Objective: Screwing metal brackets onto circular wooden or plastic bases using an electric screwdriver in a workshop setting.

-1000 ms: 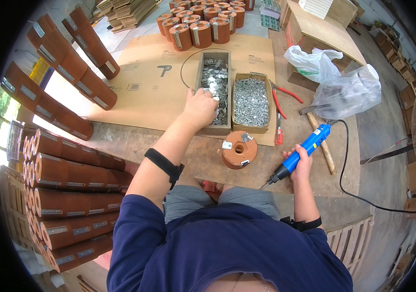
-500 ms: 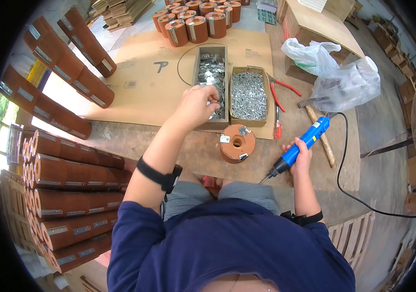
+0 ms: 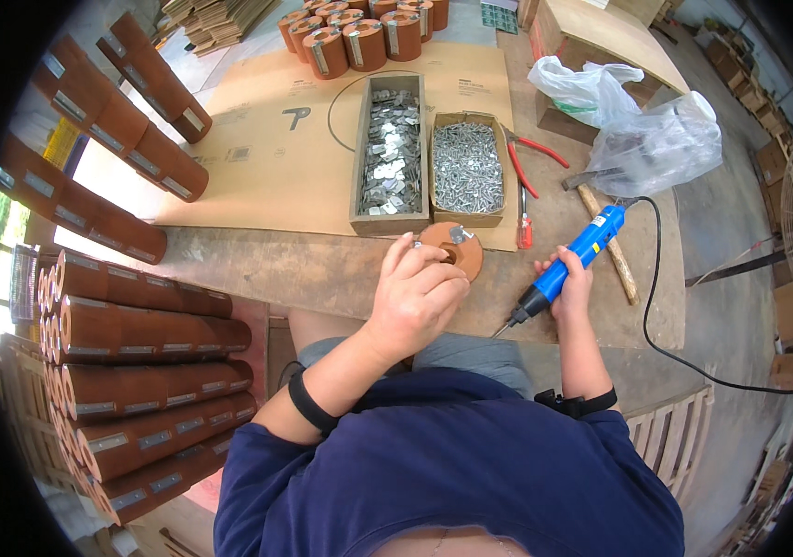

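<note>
A reddish-brown cylinder with a centre hole (image 3: 471, 249) is seated upright on the workbench (image 3: 322, 269), just nearer the person than two boxes of hardware. Its top is partly covered by the left hand (image 3: 422, 290), whose fingers are bent over the side nearest the person's left; whether anything is pinched between the fingertips cannot be told. A metal plate (image 3: 459, 236) is seen on the cylinder's far rim. A blue electric screwdriver (image 3: 582, 255) is gripped by the right hand (image 3: 575, 286), its fingers wrapped round the body, with the bit angled down to the left. Small metal plates (image 3: 392, 139) are contained in the wooden box (image 3: 387, 225), and screws (image 3: 468, 167) in the cardboard box (image 3: 471, 221) beside it. Red-handled pliers (image 3: 520, 172), a red-handled screwdriver (image 3: 526, 234) and a wooden-handled hammer (image 3: 621, 269) are laid to the right of the boxes
</note>
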The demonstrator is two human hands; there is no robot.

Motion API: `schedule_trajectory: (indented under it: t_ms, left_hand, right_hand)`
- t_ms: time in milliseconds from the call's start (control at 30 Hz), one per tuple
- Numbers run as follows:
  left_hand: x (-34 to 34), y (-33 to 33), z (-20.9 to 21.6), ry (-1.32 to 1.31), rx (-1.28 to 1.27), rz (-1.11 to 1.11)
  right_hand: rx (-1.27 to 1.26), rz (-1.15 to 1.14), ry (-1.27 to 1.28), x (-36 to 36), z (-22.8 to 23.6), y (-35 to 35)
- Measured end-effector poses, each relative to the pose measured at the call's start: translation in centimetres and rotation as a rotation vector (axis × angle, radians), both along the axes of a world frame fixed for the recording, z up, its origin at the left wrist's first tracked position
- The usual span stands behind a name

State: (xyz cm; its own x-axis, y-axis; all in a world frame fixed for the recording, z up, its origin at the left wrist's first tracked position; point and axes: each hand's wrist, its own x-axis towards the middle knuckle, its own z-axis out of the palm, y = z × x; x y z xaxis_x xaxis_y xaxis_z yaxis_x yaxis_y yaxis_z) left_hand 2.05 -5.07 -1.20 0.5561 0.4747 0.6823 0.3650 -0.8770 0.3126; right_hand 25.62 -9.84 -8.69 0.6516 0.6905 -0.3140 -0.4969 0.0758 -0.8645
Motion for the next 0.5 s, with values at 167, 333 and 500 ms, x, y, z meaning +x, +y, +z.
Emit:
schedule_trajectory:
  t_ms: [167, 333, 500]
  left_hand:
    - [0.46, -0.87, -0.61, 0.005, 0.010, 0.050]
    - [0.33, -0.70, -0.94, 0.004, -0.030, 0.088]
    - [0.50, -1.07, -0.33, -0.033, -0.190, 0.158]
  right_hand:
    - [0.002, 0.003, 0.015, 0.03, -0.05, -0.07]
    - [-0.008, -0.003, 0.012, -0.08, 0.24, -0.05]
    - [-0.002, -0.004, 0.003, 0.03, 0.04, -0.11]
